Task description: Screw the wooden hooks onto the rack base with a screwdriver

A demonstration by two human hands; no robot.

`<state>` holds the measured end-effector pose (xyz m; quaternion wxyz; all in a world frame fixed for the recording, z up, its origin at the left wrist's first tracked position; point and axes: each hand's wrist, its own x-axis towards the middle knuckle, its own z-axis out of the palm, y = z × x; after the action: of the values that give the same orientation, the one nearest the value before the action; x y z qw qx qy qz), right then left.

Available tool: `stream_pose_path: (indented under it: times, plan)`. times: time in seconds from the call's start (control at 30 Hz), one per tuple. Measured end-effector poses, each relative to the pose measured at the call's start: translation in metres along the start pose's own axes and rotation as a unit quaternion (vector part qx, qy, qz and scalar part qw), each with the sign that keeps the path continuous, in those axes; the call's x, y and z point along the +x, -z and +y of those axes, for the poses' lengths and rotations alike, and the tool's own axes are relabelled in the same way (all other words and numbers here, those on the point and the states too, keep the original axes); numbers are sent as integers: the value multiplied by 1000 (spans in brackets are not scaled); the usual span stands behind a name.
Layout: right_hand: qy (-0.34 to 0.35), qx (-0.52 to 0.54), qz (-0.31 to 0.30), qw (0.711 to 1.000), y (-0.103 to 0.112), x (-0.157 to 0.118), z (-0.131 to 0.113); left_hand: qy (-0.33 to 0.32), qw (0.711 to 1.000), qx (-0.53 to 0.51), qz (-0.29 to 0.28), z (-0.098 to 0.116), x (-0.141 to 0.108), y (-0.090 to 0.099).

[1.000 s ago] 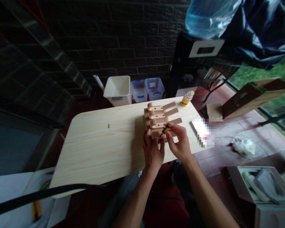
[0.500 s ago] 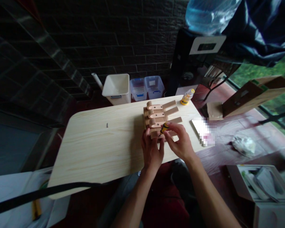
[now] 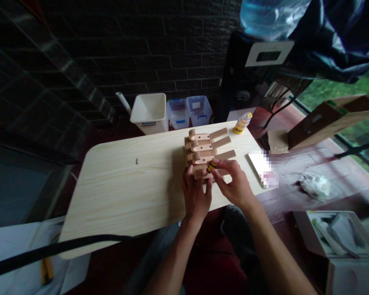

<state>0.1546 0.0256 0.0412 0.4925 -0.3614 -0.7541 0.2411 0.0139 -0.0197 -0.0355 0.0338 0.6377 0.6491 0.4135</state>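
Note:
A wooden assembly [image 3: 204,147] of several rounded pieces and flat slats rests on the light wood table [image 3: 119,192]. My left hand [image 3: 197,196] is at its near left corner, with the fingers gripping the nearest wooden piece. In my right hand [image 3: 235,180] is a short yellow-and-black screwdriver [image 3: 212,165], pinched by the handle. It slants down to the left toward that same near piece. The screw under its tip is too small to make out, and fingers partly cover the near end of the assembly.
A small dark screw-like piece [image 3: 137,161] lies on the table's left half. At the far right corner stands a clear bottle with a yellow base [image 3: 241,123]. A blurred-out phone-like slab [image 3: 258,168] lies along the right edge. Bins [image 3: 149,110] stand behind the table.
The camera view has shifted slightly. The screwdriver handle has moved a little down and left in my right hand; my left hand keeps its grip.

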Motion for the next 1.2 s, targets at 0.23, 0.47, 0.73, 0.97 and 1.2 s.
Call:
stream_pose_path:
  times: [0.23, 0.47, 0.73, 0.97, 1.2]
  plan:
    - [-21, 9, 0, 1000, 2, 2, 2, 0, 1000, 2, 12, 1, 0, -1]
    - [-51, 37, -15, 998, -1, 9, -7, 3, 1000, -3, 15, 0, -1, -4]
    - [-59, 37, -23, 997, 0, 9, -9, 6, 1000, 4, 6, 1, 0, -3]
    - [-65, 52, -12, 996, 4, 4, -5, -4, 1000, 10, 6, 1, -1, -3]
    - [-78, 47, -24, 996, 11, 6, -5, -5, 1000, 16, 4, 1, -1, -2]
